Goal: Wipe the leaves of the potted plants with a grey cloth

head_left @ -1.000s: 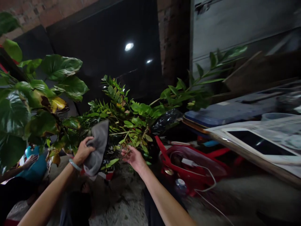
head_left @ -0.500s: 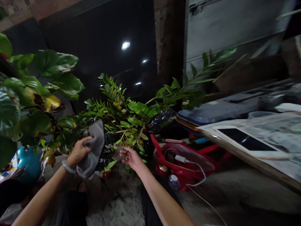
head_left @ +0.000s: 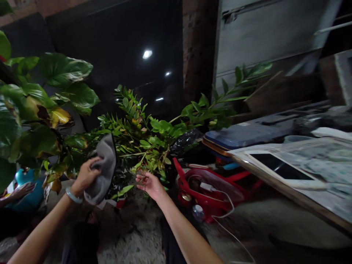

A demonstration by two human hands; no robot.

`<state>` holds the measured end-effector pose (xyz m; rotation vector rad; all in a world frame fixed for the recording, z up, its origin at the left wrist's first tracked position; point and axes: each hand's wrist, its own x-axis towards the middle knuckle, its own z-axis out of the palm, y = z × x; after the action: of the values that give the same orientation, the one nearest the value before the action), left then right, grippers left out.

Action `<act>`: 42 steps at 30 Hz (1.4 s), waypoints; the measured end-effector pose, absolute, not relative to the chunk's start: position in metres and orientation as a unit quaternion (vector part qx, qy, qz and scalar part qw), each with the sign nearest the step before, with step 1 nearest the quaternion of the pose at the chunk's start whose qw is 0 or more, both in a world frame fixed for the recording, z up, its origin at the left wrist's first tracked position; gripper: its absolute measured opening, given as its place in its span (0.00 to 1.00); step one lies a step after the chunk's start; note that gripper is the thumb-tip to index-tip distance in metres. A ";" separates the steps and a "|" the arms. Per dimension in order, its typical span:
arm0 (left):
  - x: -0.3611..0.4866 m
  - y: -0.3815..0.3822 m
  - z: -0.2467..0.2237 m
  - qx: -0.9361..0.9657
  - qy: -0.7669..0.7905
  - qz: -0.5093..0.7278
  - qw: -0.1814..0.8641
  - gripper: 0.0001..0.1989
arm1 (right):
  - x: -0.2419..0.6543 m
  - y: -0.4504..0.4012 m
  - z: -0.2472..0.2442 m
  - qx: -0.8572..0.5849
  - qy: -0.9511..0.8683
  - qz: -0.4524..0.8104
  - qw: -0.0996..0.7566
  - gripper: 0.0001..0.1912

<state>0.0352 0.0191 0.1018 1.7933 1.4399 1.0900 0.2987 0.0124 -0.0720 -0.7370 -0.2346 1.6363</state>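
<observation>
A soft grey cloth [head_left: 101, 170] hangs bunched from my left hand [head_left: 87, 176], which is closed around its left side; a pale bracelet circles that wrist. My right hand [head_left: 150, 186] is palm up with curled fingers at the low front of a leafy green potted plant [head_left: 156, 141]. Its fingertips seem pinched on a thin plant stem, partly lost among the leaves. A narrow leaf [head_left: 125, 191] sticks out just left of these fingers. The pot is hidden behind foliage and dark plastic.
Large-leaved plant [head_left: 68, 69] on the left; another person's hand [head_left: 24, 190] by a teal object [head_left: 20, 178]. On the right, a red basket [head_left: 211, 200] with a white cable [head_left: 232, 205], a small bottle [head_left: 198, 212], and a table edge [head_left: 288, 187] bearing a white tablet [head_left: 283, 167]. Dark glossy panel [head_left: 118, 47] behind.
The view has shifted slightly, moving most things a little left. My left hand and the cloth have moved slightly left; the right hand stays by the plant. The other person's hand now shows.
</observation>
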 end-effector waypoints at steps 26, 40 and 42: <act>-0.006 -0.013 0.139 0.610 0.566 0.508 0.221 0.31 | 0.296 0.020 -0.082 -0.332 -0.098 0.713 0.610 0.05; -0.041 -0.038 0.114 0.607 0.591 0.493 0.199 0.25 | 0.289 0.024 -0.089 -0.335 -0.121 0.705 0.613 0.09; -0.041 -0.026 0.120 0.593 0.601 0.510 0.166 0.28 | 0.285 0.025 -0.086 -0.330 -0.116 0.708 0.613 0.08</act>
<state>-0.0410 -0.0258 0.1196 1.6875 1.7116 1.4527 0.2854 0.0247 -0.0865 -0.7618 -0.2674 1.6319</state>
